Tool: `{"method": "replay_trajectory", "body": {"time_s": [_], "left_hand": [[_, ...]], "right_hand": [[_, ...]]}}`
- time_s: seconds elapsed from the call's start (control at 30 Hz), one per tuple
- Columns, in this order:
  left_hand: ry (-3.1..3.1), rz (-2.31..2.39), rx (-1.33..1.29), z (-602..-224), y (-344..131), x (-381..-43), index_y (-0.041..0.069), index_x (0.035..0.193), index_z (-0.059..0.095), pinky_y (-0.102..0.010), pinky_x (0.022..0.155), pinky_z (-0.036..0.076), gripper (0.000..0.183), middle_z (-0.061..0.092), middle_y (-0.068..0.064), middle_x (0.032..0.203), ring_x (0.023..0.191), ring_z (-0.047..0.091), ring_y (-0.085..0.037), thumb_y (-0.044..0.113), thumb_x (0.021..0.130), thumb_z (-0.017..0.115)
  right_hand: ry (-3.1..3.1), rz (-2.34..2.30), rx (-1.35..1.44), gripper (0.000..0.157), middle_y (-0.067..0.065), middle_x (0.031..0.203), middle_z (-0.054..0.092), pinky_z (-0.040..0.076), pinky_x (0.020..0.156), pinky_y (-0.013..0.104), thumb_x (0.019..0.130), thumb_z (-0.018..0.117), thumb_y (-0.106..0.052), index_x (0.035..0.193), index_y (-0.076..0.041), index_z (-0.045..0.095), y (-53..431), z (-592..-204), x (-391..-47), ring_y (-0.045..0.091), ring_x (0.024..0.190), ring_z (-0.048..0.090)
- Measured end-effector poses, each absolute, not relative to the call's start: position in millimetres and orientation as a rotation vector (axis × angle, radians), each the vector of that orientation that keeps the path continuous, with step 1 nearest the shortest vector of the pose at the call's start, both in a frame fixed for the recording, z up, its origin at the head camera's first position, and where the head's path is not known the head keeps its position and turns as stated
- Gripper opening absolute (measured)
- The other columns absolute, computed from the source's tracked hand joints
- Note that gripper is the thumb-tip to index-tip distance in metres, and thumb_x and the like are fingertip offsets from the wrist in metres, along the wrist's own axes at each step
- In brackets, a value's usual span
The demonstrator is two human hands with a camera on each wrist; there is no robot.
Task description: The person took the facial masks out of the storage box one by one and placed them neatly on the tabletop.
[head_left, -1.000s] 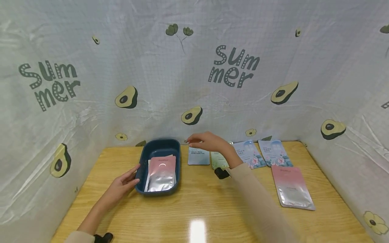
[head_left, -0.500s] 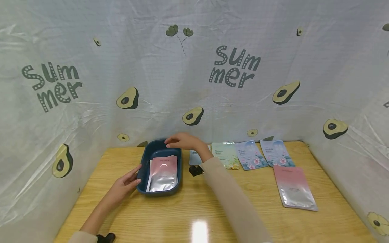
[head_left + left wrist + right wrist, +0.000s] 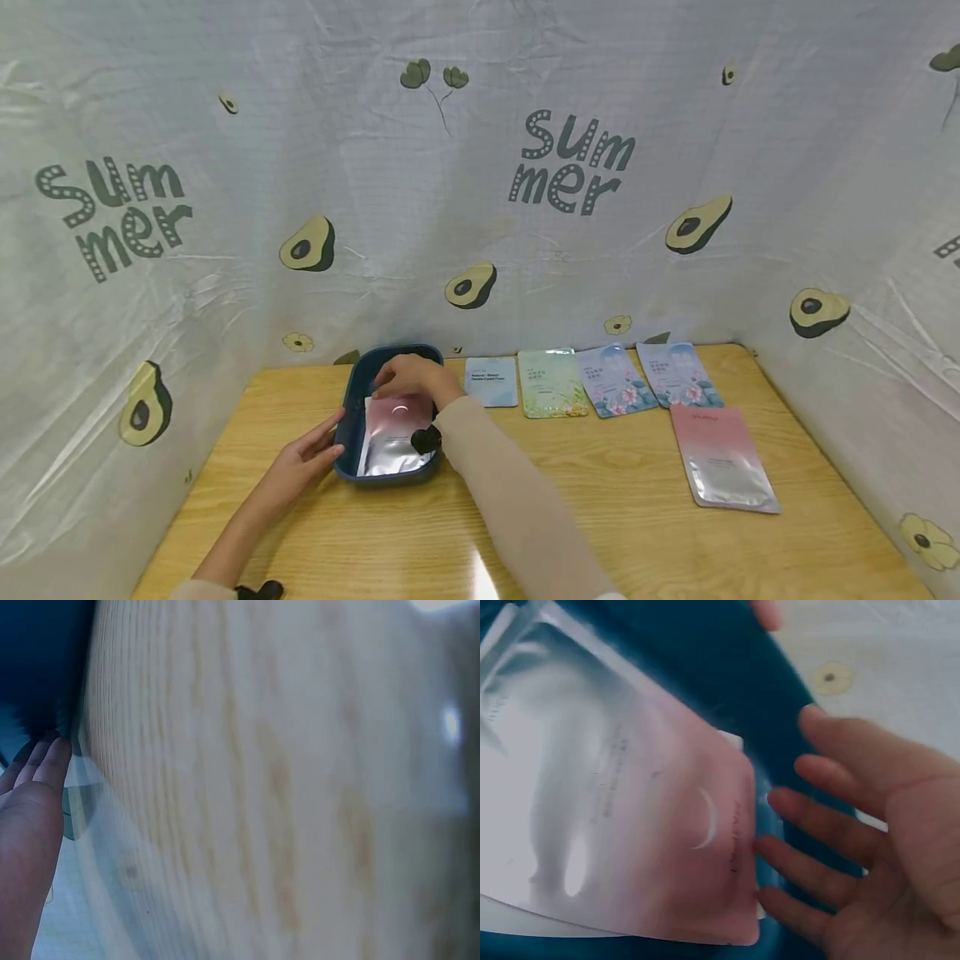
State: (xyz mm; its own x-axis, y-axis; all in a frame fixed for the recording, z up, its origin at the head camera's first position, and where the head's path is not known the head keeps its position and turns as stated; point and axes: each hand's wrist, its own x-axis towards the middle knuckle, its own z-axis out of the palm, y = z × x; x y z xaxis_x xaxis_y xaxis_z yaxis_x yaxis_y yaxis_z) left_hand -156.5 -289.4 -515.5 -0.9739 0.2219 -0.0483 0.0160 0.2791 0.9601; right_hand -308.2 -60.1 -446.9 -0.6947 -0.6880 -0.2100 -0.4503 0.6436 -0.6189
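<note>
A dark blue plastic bin (image 3: 362, 377) stands on the left of the wooden table. My left hand (image 3: 303, 457) touches the bin's left side, its fingers nearly straight in the left wrist view. Inside lies a flat pink-and-silver sachet (image 3: 390, 433), like a sheet-mask packet. A whitish packet edge (image 3: 525, 919) shows beneath it. My right hand (image 3: 411, 377) reaches into the bin over the sachet's pink end. In the right wrist view its fingers are spread and slightly bent, fingertips right at the sachet's edge, nothing gripped.
Along the back edge lie a small light-blue packet (image 3: 491, 385), a green flowered sachet (image 3: 553, 387) and two blue flowered sachets (image 3: 615, 382). Another pink-and-silver sachet (image 3: 723, 458) lies at the right. A patterned white cloth (image 3: 390, 208) hangs behind and at both sides.
My right hand has moved left from above the small light-blue packet, over the bin's rim, and down into the bin. The left hand stays at the bin's left side.
</note>
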Motion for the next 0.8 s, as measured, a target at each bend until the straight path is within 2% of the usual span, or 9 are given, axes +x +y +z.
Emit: {"method": "replay_trajectory", "body": {"time_s": [0.1, 0.37, 0.63, 0.8], "left_hand": [[2.343, 1.794, 0.217, -515.0, -290.3, -155.0, 0.011, 0.161, 0.029, -0.010, 0.097, 0.042, 0.065, 0.021, -0.023, 0.165, 0.122, 0.043, 0.018, 0.023, 0.105, 0.059], [2.328, 1.811, 0.227, -516.1, -289.8, -155.3, 0.009, 0.161, 0.028, -0.011, 0.096, 0.044, 0.065, 0.021, -0.026, 0.164, 0.122, 0.044, 0.016, 0.020, 0.105, 0.059], [2.327, 1.819, 0.222, -517.1, -288.1, -155.6, 0.007, 0.161, 0.028, -0.012, 0.096, 0.044, 0.066, 0.023, -0.027, 0.163, 0.122, 0.045, 0.015, 0.019, 0.105, 0.059], [2.333, 1.820, 0.192, -516.4, -287.5, -155.8, 0.008, 0.161, 0.028, -0.011, 0.095, 0.044, 0.066, 0.024, -0.027, 0.163, 0.121, 0.046, 0.016, 0.020, 0.104, 0.060]], "right_hand": [[2.438, -0.701, -0.844, 0.043, -0.004, 0.124, 0.069, 0.049, 0.099, 0.027, 0.091, 0.078, -0.034, 0.130, -0.018, 0.069, -63.0, -452.0, -304.9, 0.010, 0.111, 0.061], [2.433, -0.650, -0.800, 0.055, -0.004, 0.132, 0.067, 0.048, 0.102, 0.029, 0.084, 0.085, -0.023, 0.136, -0.021, 0.067, -59.2, -455.2, -300.9, 0.009, 0.111, 0.059], [2.377, -0.688, -0.912, 0.054, -0.005, 0.135, 0.065, 0.046, 0.104, 0.027, 0.084, 0.085, -0.019, 0.135, -0.026, 0.068, -54.1, -455.9, -304.3, 0.012, 0.122, 0.057], [2.370, -0.682, -0.964, 0.051, -0.001, 0.135, 0.064, 0.047, 0.102, 0.027, 0.085, 0.084, -0.018, 0.134, -0.024, 0.069, -53.0, -453.9, -305.5, 0.015, 0.123, 0.057]]}}
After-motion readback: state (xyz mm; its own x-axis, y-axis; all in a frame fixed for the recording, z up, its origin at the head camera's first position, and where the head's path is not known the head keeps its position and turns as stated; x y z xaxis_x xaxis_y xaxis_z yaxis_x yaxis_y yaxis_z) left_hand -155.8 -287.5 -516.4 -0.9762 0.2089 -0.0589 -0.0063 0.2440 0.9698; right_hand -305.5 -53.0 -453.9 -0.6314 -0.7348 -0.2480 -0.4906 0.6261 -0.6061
